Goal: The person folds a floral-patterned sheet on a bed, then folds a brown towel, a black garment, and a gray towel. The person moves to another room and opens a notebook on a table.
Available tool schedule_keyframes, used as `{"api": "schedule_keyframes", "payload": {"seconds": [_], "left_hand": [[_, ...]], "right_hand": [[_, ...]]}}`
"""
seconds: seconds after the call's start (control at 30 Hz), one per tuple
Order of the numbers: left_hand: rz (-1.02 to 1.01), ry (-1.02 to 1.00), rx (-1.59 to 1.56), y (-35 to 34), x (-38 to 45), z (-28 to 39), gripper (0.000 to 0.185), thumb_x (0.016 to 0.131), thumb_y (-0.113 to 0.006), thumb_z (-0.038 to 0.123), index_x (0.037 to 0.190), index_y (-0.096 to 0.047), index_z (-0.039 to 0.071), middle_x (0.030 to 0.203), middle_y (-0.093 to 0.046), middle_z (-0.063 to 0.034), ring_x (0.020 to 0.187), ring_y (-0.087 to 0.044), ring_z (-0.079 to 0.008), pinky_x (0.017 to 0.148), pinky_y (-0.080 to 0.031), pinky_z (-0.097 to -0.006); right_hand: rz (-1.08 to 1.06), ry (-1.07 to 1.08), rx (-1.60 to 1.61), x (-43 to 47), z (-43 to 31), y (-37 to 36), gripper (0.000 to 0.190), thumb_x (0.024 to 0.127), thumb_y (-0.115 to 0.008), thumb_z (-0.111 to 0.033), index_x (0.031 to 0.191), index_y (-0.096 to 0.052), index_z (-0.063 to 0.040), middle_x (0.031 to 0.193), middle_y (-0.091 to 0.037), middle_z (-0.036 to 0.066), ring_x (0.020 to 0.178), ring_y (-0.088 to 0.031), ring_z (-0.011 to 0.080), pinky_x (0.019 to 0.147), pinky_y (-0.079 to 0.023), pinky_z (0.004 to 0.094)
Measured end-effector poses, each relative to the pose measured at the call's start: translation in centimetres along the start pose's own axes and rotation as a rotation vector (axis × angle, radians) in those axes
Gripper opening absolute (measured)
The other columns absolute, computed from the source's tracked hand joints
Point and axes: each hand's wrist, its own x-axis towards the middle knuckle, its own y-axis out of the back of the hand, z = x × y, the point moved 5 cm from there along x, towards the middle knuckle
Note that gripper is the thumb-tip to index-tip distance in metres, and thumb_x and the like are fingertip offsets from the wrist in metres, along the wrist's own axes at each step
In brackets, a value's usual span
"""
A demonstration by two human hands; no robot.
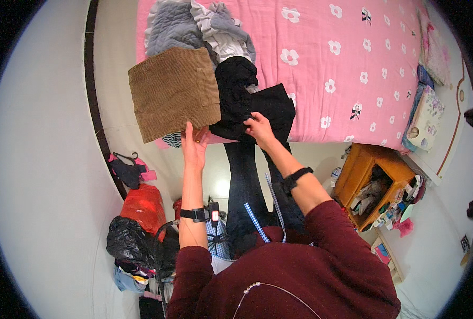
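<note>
A folded brown corduroy garment (172, 93) lies flat at the near left corner of the bed. My left hand (194, 149), a ring on one finger, is at its lower edge; the thumb overlaps the fabric and the other fingertips are partly hidden. To the right is a crumpled black garment (234, 99), with a smoother black panel (274, 107) spread beside it. My right hand (260, 129) pinches the black cloth between thumb and curled fingers. Grey quilted clothing with white ruffles (176, 30) is heaped behind both.
A pink flowered bedspread (308, 87) covers the bed. Zebra-striped cloth (172, 139) pokes out under the corduroy. Red (143, 207) and black plastic bags (129, 239) stand at the lower left. An orange wooden cabinet (364, 171) stands right of my legs.
</note>
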Motion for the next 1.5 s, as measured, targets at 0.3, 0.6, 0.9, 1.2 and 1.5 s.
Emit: {"api": "schedule_keyframes", "payload": {"seconds": [0.3, 0.6, 0.9, 1.2, 1.5], "left_hand": [[-0.007, 0.343, 0.077, -4.9, -5.8, -11.5, 0.069, 0.087, -0.069, 0.058, 0.131, -0.048, 0.009, 0.121, -0.056, -0.0093, 0.112, -0.055, -0.0233, 0.096, -0.051, -0.0414], [-0.242, 0.062, -0.223, -13.7, -6.9, -12.6, 0.021, 0.096, -0.054, 0.01, 0.116, -0.057, 0.01, 0.114, -0.065, -0.0077, 0.107, -0.062, -0.0248, 0.094, -0.05, -0.0425], [-0.212, 0.08, -0.187, -12.5, -13.6, -16.5, 0.027, 0.097, -0.06, 0.016, 0.124, -0.058, 0.012, 0.122, -0.064, -0.0046, 0.11, -0.062, -0.0208, 0.092, -0.051, -0.0379], [-0.212, 0.122, 0.07, -14.2, -18.4, -20.6, 0.061, 0.089, -0.07, 0.012, 0.142, -0.041, 0.002, 0.13, -0.059, -0.0116, 0.113, -0.06, -0.0214, 0.096, -0.051, -0.038], [-0.626, 0.286, 0.561, -17.0, -19.8, -24.2, 0.051, 0.089, -0.072, 0.017, 0.135, -0.052, 0.004, 0.109, -0.068, -0.0038, 0.087, -0.065, -0.0117, 0.074, -0.054, -0.0299]], "right_hand": [[-0.413, -0.184, 0.505, -11.0, -6.3, 7.9, 0.051, 0.08, -0.052, 0.003, 0.13, -0.052, -0.006, 0.121, -0.062, 0.01, 0.1, -0.064, 0.0238, 0.091, -0.056, 0.0424], [-0.498, -0.147, 0.419, -16.2, -8.7, 15.6, 0.056, 0.076, -0.057, 0.002, 0.132, -0.053, -0.004, 0.131, -0.06, 0.013, 0.119, -0.059, 0.0299, 0.104, -0.047, 0.0493], [-0.446, 0.038, 0.372, -16.4, -10.5, 22.2, 0.045, 0.088, -0.06, -0.009, 0.132, -0.053, -0.004, 0.124, -0.064, 0.009, 0.112, -0.062, 0.0218, 0.1, -0.049, 0.0385], [-0.278, -0.102, 0.021, -17.3, -9.7, 24.3, 0.054, 0.089, -0.06, -0.015, 0.141, -0.048, -0.007, 0.127, -0.061, 0.01, 0.11, -0.062, 0.0215, 0.096, -0.051, 0.0364], [-0.332, 0.125, 0.095, -19.8, -17.3, 28.4, 0.069, 0.077, -0.058, -0.01, 0.144, -0.045, 0.0, 0.14, -0.053, 0.018, 0.124, -0.056, 0.0308, 0.106, -0.046, 0.0396]]}}
